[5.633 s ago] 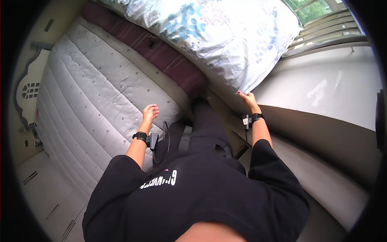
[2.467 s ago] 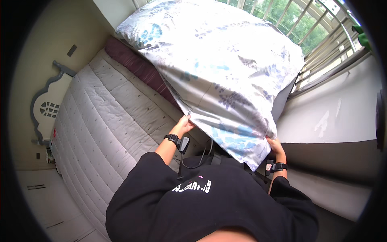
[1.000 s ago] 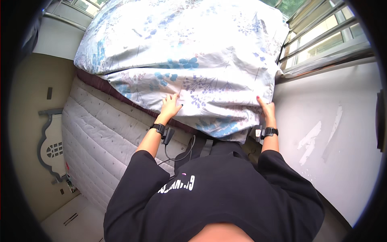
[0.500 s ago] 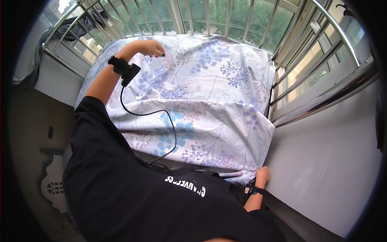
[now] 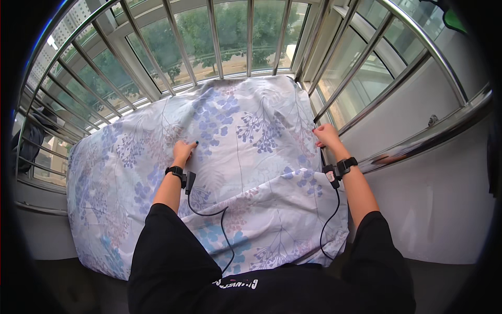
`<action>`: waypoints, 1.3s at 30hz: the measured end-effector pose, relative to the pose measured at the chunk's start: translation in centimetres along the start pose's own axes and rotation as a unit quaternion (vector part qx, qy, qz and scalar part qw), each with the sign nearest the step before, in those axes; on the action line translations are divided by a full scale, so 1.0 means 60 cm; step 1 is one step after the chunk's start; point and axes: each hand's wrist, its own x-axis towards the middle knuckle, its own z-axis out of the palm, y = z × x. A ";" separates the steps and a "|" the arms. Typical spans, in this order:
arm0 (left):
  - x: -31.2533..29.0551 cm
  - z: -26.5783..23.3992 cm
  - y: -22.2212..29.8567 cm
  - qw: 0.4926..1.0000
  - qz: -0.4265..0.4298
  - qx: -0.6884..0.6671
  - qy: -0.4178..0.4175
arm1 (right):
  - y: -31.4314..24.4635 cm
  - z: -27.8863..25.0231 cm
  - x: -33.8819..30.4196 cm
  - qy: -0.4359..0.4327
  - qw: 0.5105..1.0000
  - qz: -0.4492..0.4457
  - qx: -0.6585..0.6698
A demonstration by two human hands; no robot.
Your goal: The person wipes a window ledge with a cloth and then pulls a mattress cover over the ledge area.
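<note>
A floral bedsheet (image 5: 225, 172), white with blue, purple and pinkish prints, covers a bed-like surface, with loose folds across its near right part. My left hand (image 5: 184, 150) is over the middle of the sheet, its thumb apart from the fingers and nothing visible in it; whether it presses on the cloth I cannot tell. At the sheet's far right edge, beside the railing, my right hand (image 5: 327, 136) has its fingers closed on the cloth's border. Its fingertips are partly hidden. Each wrist wears a black strapped device with a cable.
Metal railings (image 5: 214, 39) run along the left and far sides before the windows. On the right, a thick shiny rail (image 5: 418, 138) rises above a pale panel (image 5: 418, 209). Dark cloth (image 5: 31, 141) hangs at the far left.
My right hand has gone from the near right corner to farther up the sheet's right edge. My left hand has come nearer from the far side. The view has shifted.
</note>
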 end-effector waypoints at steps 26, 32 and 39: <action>0.354 0.072 0.108 0.965 0.221 0.109 0.087 | 0.035 0.239 0.279 0.239 0.970 0.040 0.004; 0.324 0.051 0.029 0.959 0.239 -0.098 0.118 | 0.046 0.239 0.253 0.122 0.966 -0.041 0.222; 0.152 0.042 0.063 0.962 0.017 -0.269 -0.052 | 0.117 0.162 0.255 0.069 0.989 -0.054 0.118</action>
